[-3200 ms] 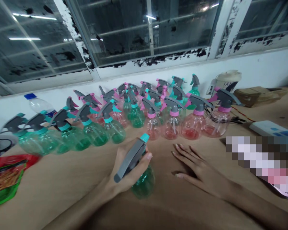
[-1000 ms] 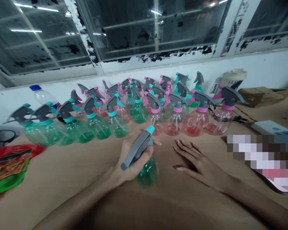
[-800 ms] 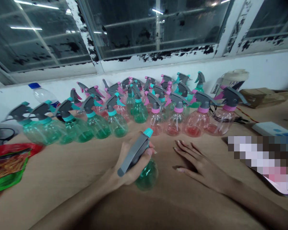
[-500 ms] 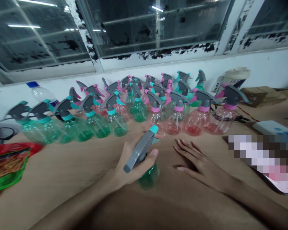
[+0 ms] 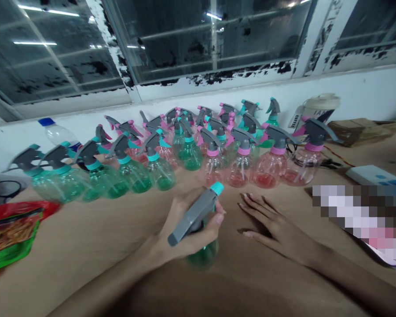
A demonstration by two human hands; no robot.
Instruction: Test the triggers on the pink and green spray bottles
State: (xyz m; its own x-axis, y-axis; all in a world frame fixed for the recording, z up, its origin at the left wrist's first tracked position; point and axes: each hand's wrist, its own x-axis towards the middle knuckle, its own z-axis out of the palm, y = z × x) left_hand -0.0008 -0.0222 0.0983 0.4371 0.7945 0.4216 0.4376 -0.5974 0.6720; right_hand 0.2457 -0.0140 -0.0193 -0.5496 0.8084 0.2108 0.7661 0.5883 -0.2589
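My left hand (image 5: 181, 224) is wrapped round the neck of a green spray bottle (image 5: 203, 256), just under its grey trigger head. The teal nozzle points away from me and a little to the right. Thumb and fingers close about the trigger, and part of the bottle is hidden behind them. My right hand (image 5: 277, 224) lies flat on the wooden table (image 5: 119, 246), fingers spread, holding nothing. Beyond both hands stand more spray bottles, green ones with teal collars (image 5: 161, 174) on the left and pink ones with pink collars (image 5: 265, 174) on the right.
A red and green snack packet (image 5: 15, 235) lies at the left edge. Behind the bottles are a blue-capped plastic bottle (image 5: 57, 134) and a white tub (image 5: 320, 110). A brown paper package (image 5: 359, 132), a white box (image 5: 372, 178) and a blurred-out flat object (image 5: 363, 224) sit on the right.
The spray bottle's head has tilted or dropped slightly toward me, and my left thumb and fingertips have closed further round its front. My right hand stays in place.
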